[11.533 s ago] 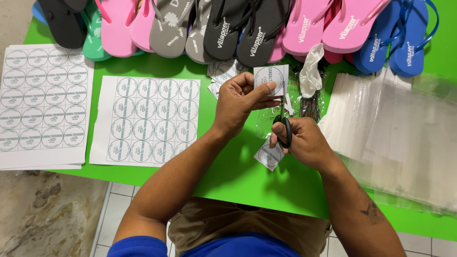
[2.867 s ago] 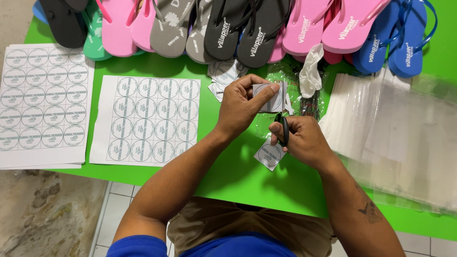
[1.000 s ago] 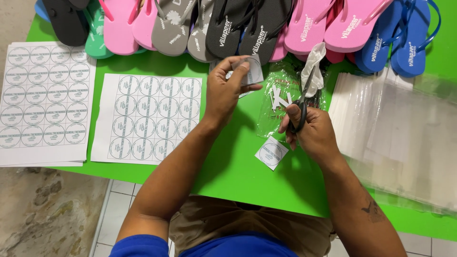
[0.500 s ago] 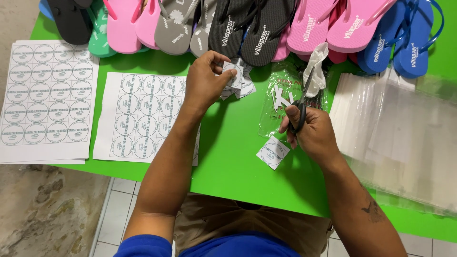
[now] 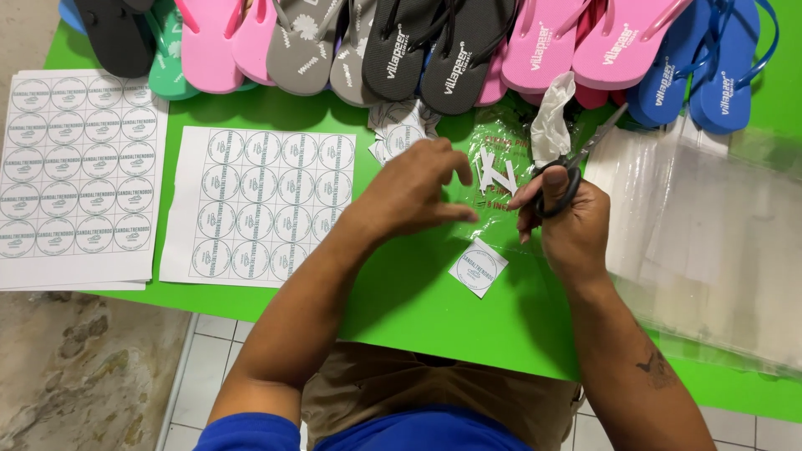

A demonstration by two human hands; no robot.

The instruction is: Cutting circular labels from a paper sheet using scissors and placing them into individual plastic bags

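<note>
Moved my left hand (image 5: 415, 188) back from the pile of cut labels (image 5: 399, 127) by the flip-flops (image 5: 434, 46); it now hovers over the green table (image 5: 418, 309), fingers loosely spread, holding nothing. My right hand (image 5: 564, 219) grips the black scissors (image 5: 570, 171), fingers through the loops, blades pointing up-right. One cut square label (image 5: 477, 268) lies just below both hands. Uncut label sheets (image 5: 259, 205) sit left.

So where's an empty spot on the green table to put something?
Bare green lies between the label sheet and the cut square label, under the left forearm. The far edge is crowded with flip-flops; clear bags fill the right.
</note>
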